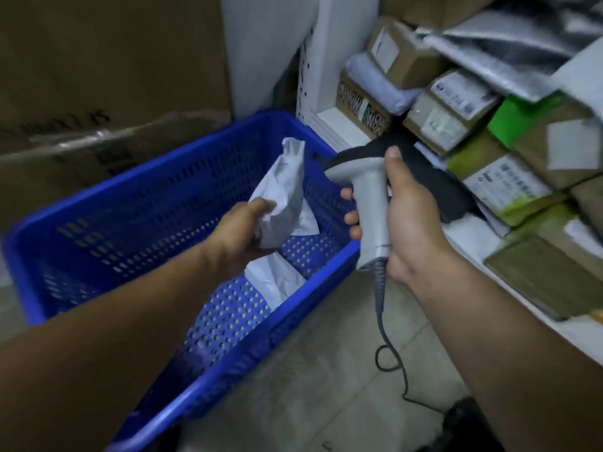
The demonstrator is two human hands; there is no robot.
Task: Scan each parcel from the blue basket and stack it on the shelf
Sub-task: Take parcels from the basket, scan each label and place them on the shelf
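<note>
The blue basket (163,203) is moulded plastic, perforated all over, with a slight sheen along its rim. The grey poly mailer (284,190) is thin plastic film, crinkled and dull; the paler mailer (272,278) looks the same. The barcode scanner (372,207) has a smooth light-grey plastic handle and a matt black head; its cable (379,298) looks rubbery. On the smooth white-painted shelf (329,120), the cardboard boxes (408,57) are matt brown with paper labels, and the silver mailers (509,53) are glossy.
</note>
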